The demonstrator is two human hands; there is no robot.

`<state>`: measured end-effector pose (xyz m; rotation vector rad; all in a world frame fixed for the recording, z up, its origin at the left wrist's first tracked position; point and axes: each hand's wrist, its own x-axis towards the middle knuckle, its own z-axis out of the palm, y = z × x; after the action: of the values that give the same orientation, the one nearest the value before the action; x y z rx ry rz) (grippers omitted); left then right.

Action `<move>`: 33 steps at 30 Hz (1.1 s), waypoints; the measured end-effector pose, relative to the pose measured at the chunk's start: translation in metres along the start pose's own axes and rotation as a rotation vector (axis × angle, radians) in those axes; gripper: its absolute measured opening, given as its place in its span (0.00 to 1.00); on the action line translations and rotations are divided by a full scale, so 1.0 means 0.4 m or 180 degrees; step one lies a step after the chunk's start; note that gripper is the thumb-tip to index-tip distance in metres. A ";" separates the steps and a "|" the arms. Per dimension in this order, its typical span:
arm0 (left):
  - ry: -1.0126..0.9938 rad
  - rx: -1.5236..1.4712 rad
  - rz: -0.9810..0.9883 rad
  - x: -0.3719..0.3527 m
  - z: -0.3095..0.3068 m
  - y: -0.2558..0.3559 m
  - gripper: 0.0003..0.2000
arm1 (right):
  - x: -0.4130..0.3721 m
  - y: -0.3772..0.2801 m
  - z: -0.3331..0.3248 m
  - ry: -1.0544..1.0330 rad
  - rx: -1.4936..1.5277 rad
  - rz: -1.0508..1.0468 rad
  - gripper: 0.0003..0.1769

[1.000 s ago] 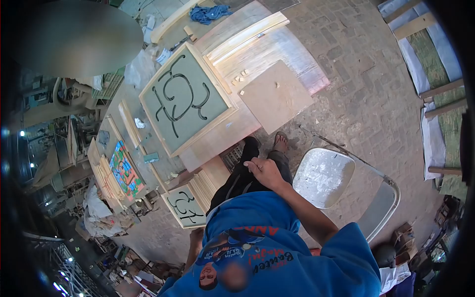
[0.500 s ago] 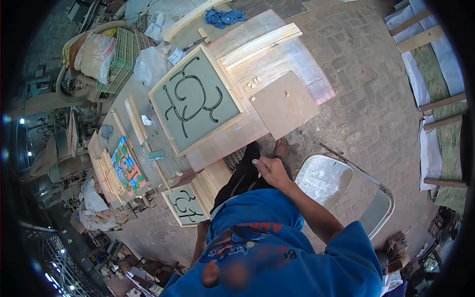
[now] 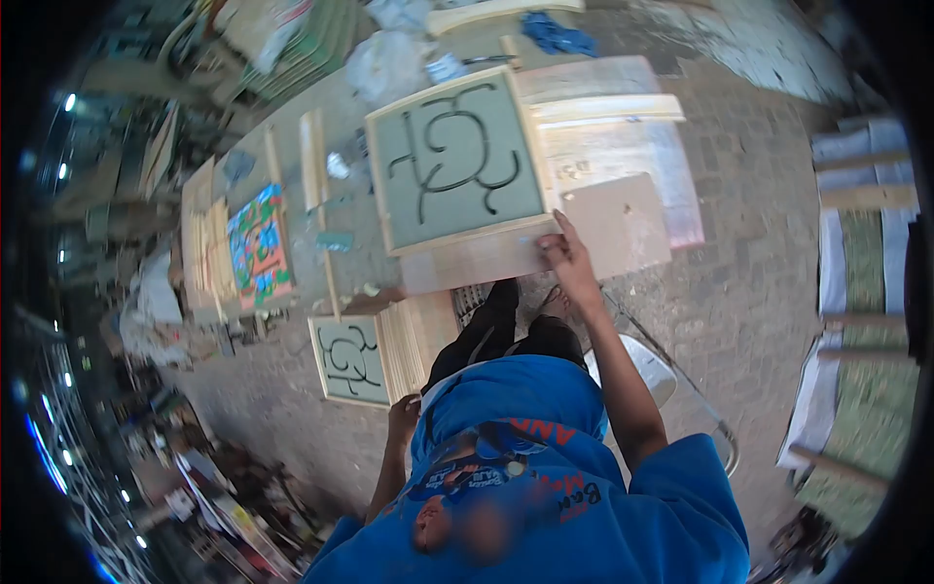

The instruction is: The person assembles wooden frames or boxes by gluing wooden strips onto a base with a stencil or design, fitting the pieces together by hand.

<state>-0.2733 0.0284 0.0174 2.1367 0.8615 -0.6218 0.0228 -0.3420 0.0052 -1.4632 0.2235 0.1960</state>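
My right hand [image 3: 569, 258] is over the near edge of the worktable, an outstretched finger right at the lower right corner of a framed panel [image 3: 462, 208]. That panel has a grey-green face with black curved lines and a pale wooden frame. Down by my left hip, my left hand [image 3: 405, 417] is beside a stack of wooden frames [image 3: 410, 343], its fingers mostly hidden. The stack's outermost panel [image 3: 352, 362] bears similar black curves. A square brown board [image 3: 623, 222] lies right of my right hand.
Pale wooden strips [image 3: 608, 110] and a blue cloth [image 3: 557, 34] lie toward the table's back. A colourful painted panel [image 3: 259, 245] is on the left. A folding chair [image 3: 642, 370] stands at my right, near long panels [image 3: 864, 258].
My right hand has gone from in front of my body up to the framed panel's corner. My left hand shows more beside the stack. The view has turned and shifted.
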 end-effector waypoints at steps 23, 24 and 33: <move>0.2321 -0.3503 0.1622 0.381 0.045 0.523 0.21 | -0.034 -0.048 0.054 0.0144 -0.0535 0.0610 0.48; 0.2335 -0.3741 0.1706 0.386 0.057 0.532 0.23 | -0.038 -0.049 0.057 0.0124 -0.0559 0.0581 0.49; 0.2511 -0.3576 0.1962 0.407 0.105 0.510 0.30 | -0.028 -0.034 0.057 0.0008 -0.0949 0.0428 0.51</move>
<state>-0.0225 -0.0448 -0.0221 1.3683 0.6104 0.9022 0.0163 -0.3205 0.0233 -1.7456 0.3049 0.3482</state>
